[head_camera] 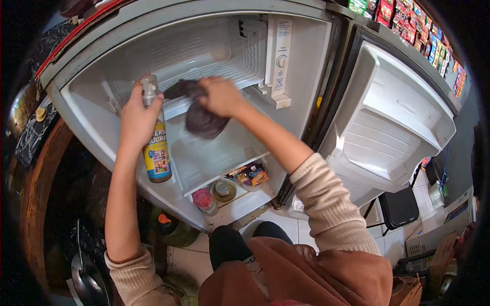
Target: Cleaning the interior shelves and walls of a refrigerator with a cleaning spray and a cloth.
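My left hand [141, 114] grips the neck of a spray bottle [157, 157] with a clear cap and a yellow and blue label bearing writing. It holds the bottle upright in front of the left side of the open refrigerator [92, 84]. In my right hand [222, 96] is a dark, bunched cloth [206, 120], slightly blurred, at the front edge of the freezer compartment [199, 57]. Part of the cloth hangs over the glass shelf [214, 153] below. My right fingers are partly hidden by the cloth.
Under the shelf stand a pink-topped container [203, 199], a round jar [223, 190] and some packets [254, 176]. The refrigerator door [402, 114] is swung out to the right, near a black stool [399, 210]. A wok [90, 277] lies at lower left; a green gas cylinder [176, 233] stands beside the refrigerator.
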Available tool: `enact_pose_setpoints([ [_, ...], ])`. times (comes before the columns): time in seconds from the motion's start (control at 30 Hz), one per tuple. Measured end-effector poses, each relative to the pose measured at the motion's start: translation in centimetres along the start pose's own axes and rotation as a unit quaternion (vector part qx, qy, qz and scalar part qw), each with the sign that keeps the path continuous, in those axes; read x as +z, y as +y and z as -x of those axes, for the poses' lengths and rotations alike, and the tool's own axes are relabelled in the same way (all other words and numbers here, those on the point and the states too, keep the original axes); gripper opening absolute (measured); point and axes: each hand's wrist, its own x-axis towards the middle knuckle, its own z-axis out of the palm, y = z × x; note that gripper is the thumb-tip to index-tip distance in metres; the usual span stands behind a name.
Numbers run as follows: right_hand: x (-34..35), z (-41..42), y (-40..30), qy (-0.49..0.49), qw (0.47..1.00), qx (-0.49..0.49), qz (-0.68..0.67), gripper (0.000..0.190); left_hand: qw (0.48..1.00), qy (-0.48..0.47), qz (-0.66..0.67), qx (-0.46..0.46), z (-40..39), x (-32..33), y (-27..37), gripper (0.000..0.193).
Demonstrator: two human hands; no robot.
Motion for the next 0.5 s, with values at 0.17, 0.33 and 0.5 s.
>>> enact_pose_setpoints([
  [0.17,1.2,-3.5,6.9,0.023,0.97,0.217,0.111,0.042,1.0,0.022,0.023,0.0,4.8,-2.0,4.6,0.04],
  [0.33,5.5,-7.9,-2.6,-0.177,0.98,0.09,0.023,0.044,0.995,0.07,0.069,0.033,7.0,-5.1,5.2,0.039],
  [0.5,8.0,-7.8,-14.3,0.042,0.933,0.169,-0.315,0.035,0.991,0.069,0.109,0.026,8.1,-7.0,5.3,0.041],
])
